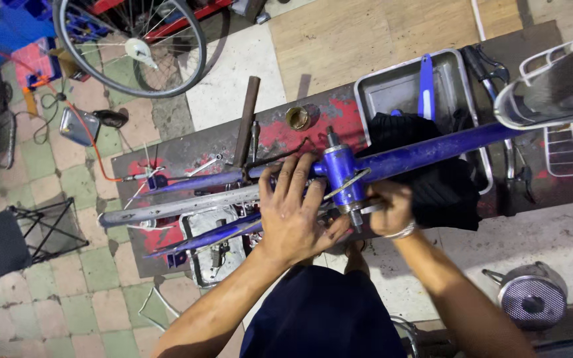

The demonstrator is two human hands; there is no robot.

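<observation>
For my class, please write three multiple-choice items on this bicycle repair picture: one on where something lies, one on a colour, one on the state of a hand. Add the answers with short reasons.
1. Where does the brass ring lie?
A. on the workbench
B. in the metal tray
C. on the floor

2. What colour is the bicycle frame?
A. green
B. blue
C. yellow

3. How is the left hand?
A. clenched in a fist
B. hanging away from the frame
C. spread flat over the frame

Answers: 1 A, it sits on the workbench left of the metal tray; 2 B, its tubes are blue; 3 C, the fingers are splayed on the tubes.
</observation>
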